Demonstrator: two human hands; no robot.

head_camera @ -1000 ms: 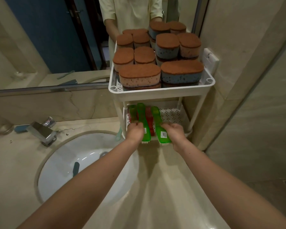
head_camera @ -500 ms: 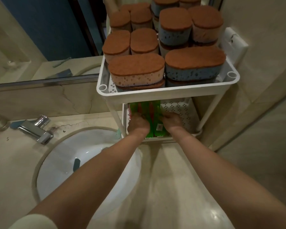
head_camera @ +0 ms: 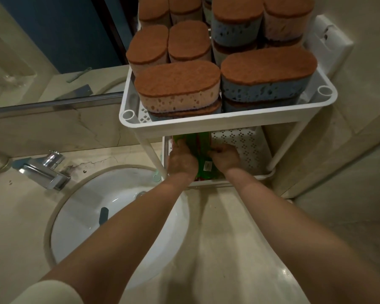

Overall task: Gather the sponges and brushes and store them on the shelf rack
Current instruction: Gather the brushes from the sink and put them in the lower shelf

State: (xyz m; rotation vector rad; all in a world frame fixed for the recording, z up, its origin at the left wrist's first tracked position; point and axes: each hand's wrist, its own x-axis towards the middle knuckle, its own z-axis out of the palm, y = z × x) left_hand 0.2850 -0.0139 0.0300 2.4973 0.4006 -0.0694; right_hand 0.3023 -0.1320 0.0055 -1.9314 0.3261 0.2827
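A white two-tier shelf rack (head_camera: 224, 125) stands on the counter by the wall. Its top tray is packed with several brown-topped sponges (head_camera: 178, 84), some stacked, with orange or blue bodies. On the lower tray (head_camera: 246, 145) lie green and red brushes (head_camera: 203, 150) side by side under the top tray. My left hand (head_camera: 182, 161) rests curled on the left side of the brushes. My right hand (head_camera: 225, 157) is curled against the rightmost green brush. Fingertips are partly hidden by the top tray.
A white sink basin (head_camera: 119, 216) lies left of the rack, with a chrome tap (head_camera: 46, 172) behind it. A mirror (head_camera: 53, 40) runs along the back wall. A white wall socket (head_camera: 329, 40) sits right of the rack. Beige countertop (head_camera: 228, 249) stretches toward me.
Both hands pushed the brushes deeper onto the lower tray, under the top tray. The camera moved closer and tilted down over the rack.
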